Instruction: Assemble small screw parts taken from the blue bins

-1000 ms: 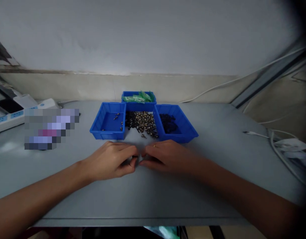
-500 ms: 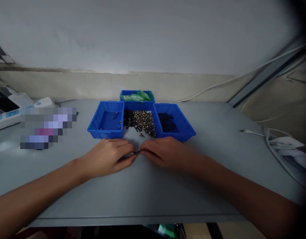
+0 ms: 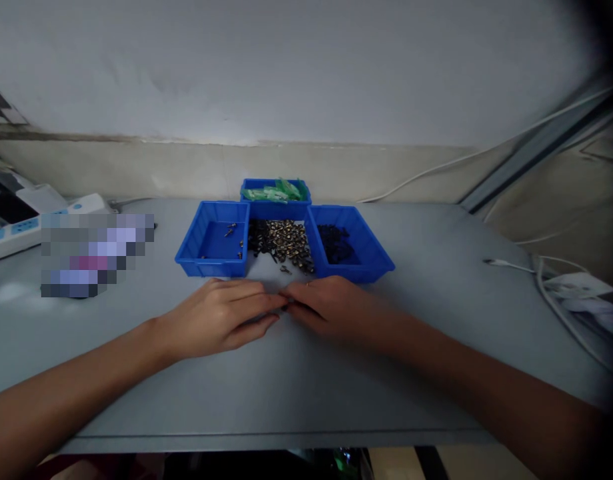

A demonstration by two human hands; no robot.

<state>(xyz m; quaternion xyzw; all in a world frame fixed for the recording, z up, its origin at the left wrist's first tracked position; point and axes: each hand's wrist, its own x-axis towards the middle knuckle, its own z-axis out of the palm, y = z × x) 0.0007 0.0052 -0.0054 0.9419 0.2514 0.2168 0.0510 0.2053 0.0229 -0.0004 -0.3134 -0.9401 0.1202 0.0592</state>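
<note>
My left hand (image 3: 221, 313) is over the table just in front of the bins, its fingers stretched out and the thumb apart from the index finger. Its index fingertip reaches the fingertips of my right hand (image 3: 331, 303). My right hand is closed in a pinch on a small dark part (image 3: 285, 307), mostly hidden by the fingers, so its exact kind cannot be made out. Behind the hands lies a heap of small brass-coloured and black metal pieces (image 3: 286, 241), with a loose piece (image 3: 285, 269) at its near edge.
The left blue bin (image 3: 211, 269) holds a few small metal pieces. Dark pieces lie in the right blue bin (image 3: 371, 267). A rear blue bin (image 3: 274, 210) contains green plastic bags (image 3: 279, 193). A power strip (image 3: 16, 233) stands left; white cables (image 3: 551, 293) lie right.
My left index finger has slid to the right, up to the right fingertips, and its thumb has parted from it. The dark part between the hands is now mostly covered.
</note>
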